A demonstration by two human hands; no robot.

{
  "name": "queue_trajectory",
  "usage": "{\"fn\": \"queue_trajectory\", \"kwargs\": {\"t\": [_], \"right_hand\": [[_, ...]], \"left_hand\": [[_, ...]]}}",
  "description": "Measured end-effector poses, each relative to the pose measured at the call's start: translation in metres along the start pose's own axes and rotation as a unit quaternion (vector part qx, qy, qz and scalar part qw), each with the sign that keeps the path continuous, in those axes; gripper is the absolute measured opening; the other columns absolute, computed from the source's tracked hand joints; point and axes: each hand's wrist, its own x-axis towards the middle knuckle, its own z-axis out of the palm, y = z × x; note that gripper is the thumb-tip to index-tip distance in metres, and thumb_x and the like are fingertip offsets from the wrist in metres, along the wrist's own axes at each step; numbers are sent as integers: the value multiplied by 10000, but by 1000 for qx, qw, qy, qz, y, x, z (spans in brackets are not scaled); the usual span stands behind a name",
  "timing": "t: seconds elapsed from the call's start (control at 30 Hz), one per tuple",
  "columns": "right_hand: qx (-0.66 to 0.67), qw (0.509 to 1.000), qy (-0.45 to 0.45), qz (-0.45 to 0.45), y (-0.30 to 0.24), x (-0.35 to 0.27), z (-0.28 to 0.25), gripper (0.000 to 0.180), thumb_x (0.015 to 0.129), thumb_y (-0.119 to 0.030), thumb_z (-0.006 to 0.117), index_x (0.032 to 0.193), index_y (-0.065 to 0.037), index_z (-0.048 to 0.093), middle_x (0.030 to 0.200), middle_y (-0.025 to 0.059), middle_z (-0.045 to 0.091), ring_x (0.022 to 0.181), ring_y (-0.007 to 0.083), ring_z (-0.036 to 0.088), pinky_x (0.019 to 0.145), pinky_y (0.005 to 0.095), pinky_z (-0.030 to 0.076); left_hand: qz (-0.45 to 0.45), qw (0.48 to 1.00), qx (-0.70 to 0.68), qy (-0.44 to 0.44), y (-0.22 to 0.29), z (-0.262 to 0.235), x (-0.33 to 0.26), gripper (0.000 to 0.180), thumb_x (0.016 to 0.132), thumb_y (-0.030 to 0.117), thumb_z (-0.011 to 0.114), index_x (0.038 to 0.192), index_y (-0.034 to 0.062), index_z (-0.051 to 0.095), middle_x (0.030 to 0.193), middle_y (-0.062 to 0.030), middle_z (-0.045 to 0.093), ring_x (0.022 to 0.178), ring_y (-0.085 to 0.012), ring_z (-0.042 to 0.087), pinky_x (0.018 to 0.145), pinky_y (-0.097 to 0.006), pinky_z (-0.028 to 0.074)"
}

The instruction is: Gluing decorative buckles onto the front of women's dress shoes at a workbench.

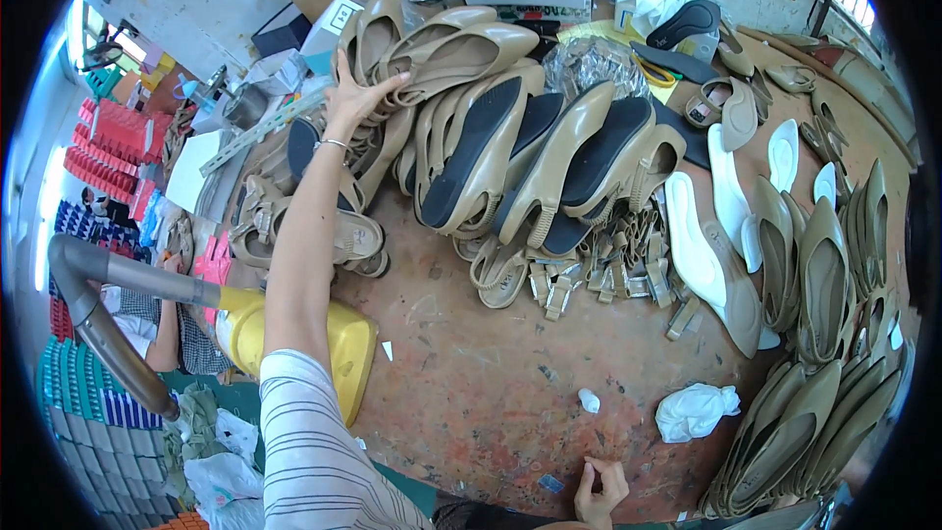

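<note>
My left hand (359, 90) reaches far across the table to a pile of beige shoes. Its fingers and outstretched thumb span the heel end of an upright pointed beige shoe (378, 31), gripping it from both sides. More beige slingback shoes (471, 51) lie against it on the right. Close to the front edge, my right hand (601, 493) rests with its fingers loosely curled, and nothing shows in them. Farther in from that hand are a crumpled white bag (695, 412) and a small white wad (589, 400).
Dark-soled beige shoes (481, 152) are heaped mid-table beside metallic straps (603, 270). White insoles (692, 236) and nested shoe uppers (785, 432) line the right side. A yellow machine (348, 353) with a grey tube (128, 270) stands left. Another person's arm (165, 329) shows beyond.
</note>
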Motion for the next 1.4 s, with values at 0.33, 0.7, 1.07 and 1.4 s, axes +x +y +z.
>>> {"fn": "queue_trajectory", "kwargs": {"t": [0.33,0.7,1.07,1.4], "right_hand": [[-48,998,-1,-34,22,-4,7,79,780,23,643,845,-19,659,720,110,614,574,232,565,488,295,423],[-14,999,-14,-27,15,-6,5,82,777,31,650,849,-6,657,718,109,609,570,212,564,494,287,428],[313,949,14,23,-55,190,-45,447,942,-167,558,1322,42,449,1260,170,545,1165,224,541,993,335,420],[420,901,-70,86,-103,346,78,448,785,-155,735,1154,4,536,812,-10,569,699,78,494,662,262,423]], "left_hand": [[170,975,91,-114,90,-5,-124,719,796,582,611,1238,19,553,1060,-236,614,1015,-375,583,866,-415,455],[189,950,83,-235,64,23,-152,1249,580,730,699,1386,-122,270,1209,-326,540,1136,-357,562,958,-392,446],[172,927,-187,-275,70,42,-148,1290,548,450,881,1452,-76,125,1341,-256,459,1243,-298,471,1053,-334,355],[65,920,-301,-244,61,26,-149,1073,537,120,875,1417,-56,286,1218,-176,567,1065,-244,585,958,-317,437]]}}
